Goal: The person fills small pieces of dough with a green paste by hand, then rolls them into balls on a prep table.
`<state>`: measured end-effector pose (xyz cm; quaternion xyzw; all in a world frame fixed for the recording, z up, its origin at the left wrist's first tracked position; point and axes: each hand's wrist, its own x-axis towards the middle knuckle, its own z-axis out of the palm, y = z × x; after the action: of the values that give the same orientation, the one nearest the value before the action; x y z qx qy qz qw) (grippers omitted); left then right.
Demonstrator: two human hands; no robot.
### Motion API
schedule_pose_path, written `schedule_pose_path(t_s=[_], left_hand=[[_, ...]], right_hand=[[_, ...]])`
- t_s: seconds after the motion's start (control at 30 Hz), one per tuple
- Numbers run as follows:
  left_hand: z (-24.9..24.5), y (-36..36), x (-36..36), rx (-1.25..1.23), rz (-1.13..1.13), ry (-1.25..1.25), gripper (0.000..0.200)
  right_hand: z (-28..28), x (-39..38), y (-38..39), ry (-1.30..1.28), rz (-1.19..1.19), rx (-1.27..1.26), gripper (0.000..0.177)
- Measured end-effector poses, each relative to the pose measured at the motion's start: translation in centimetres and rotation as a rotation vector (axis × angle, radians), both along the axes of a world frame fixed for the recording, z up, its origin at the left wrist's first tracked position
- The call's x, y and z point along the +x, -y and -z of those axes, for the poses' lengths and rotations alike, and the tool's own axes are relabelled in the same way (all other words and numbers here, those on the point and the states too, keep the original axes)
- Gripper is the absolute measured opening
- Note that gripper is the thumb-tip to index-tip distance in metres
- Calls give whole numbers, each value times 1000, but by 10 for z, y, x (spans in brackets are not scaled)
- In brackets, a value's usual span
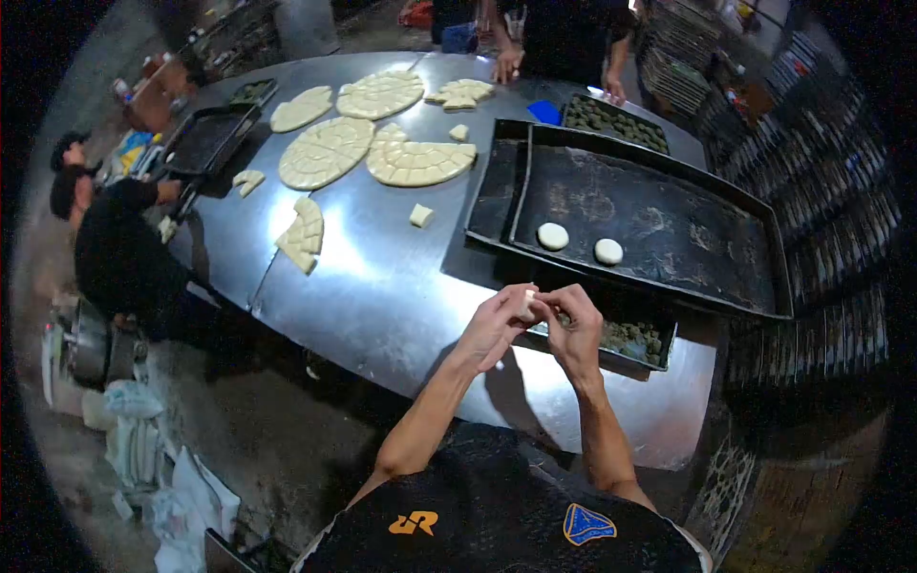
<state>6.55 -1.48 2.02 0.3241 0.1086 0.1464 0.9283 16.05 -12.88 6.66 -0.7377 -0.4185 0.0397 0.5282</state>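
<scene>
My left hand (492,329) and my right hand (575,329) meet above the table's near side, fingers closed around a small piece of pale dough (528,304). The fingers cover most of it, and whether anything is inside cannot be seen. Just beyond them lies a large dark baking tray (659,205), with two round white dough balls (552,236) resting near its close edge. Partly hidden beneath my right hand is a smaller tray (669,346) holding several greenish-brown filling balls (630,339).
Scored dough rounds (327,153) and cut dough pieces (420,215) lie on the metal table (382,277). A second filling tray (616,122) and a blue scraper-like piece (544,112) sit at the far side. Co-workers stand at the left (124,239) and far edge. Racks (812,210) line the right.
</scene>
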Motion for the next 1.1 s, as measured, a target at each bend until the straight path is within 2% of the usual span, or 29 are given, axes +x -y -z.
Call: schedule_pose_path(t_s=[0.1, 0.17, 0.23, 0.3, 0.37, 0.4, 0.43, 0.5, 0.57, 0.6, 0.63, 0.67, 0.73, 0.77, 0.83, 0.87, 0.93, 0.97, 1.03, 1.1], left_hand=[[5, -3, -15, -113, -174, -92, 30], [9, -12, -23, -85, -176, -30, 26], [2, -15, -34, 2, -167, 8, 26], [4, -20, -46, -49, -178, 61, 26], [2, -22, -56, -31, -301, -11, 29], [7, -22, -57, -8, -343, 40, 31], [12, -22, -61, -21, -360, 41, 31], [23, -22, -69, 166, -409, 73, 37], [23, -28, -94, 469, -416, -440, 49], [77, -41, -102, 493, -538, -372, 50], [65, -42, -121, 464, -602, -471, 51], [69, -44, -137, 294, -690, -355, 52], [39, -44, -175, 255, -757, -484, 52], [57, -47, -195, 249, -817, -456, 49], [59, -42, -225, 279, -921, -461, 51], [62, -37, -239, 258, -960, -478, 48], [66, -29, -259, 234, -1012, -496, 45], [68, -24, -265, 211, -1059, -513, 43], [69, -19, -266, 168, -1112, -539, 41], [64, -16, -263, 149, -1129, -526, 38]], right_hand=[[-15, -22, -17, 99, -105, 126, 13], [-15, -29, -24, 114, -94, 110, 15], [-5, -28, -26, 44, -180, -19, 20], [-3, -37, -33, 82, -226, -37, 21], [-9, -51, -45, 96, -273, 85, 16], [-18, -63, -50, -33, -216, 92, 14], [-12, -65, -51, -32, -232, 78, 14], [13, -63, -53, 87, -260, -33, 15], [51, -67, -55, 104, -283, -138, 11], [107, -61, -51, 178, -326, -240, 11], [148, -53, -48, 254, -365, -336, 12], [145, -50, -47, 258, -374, -348, 12], [125, -41, -57, 434, -383, -402, 19], [113, -33, -65, 412, -388, -313, 27], [68, -33, -91, 248, -264, -196, 30], [71, -34, -99, 247, -274, -204, 30], [83, -41, -118, 395, -88, -178, 29], [105, -63, -124, 560, 80, -218, 26], [156, -88, -128, 620, -100, -477, 28], [153, -88, -141, 512, -162, -539, 33]])
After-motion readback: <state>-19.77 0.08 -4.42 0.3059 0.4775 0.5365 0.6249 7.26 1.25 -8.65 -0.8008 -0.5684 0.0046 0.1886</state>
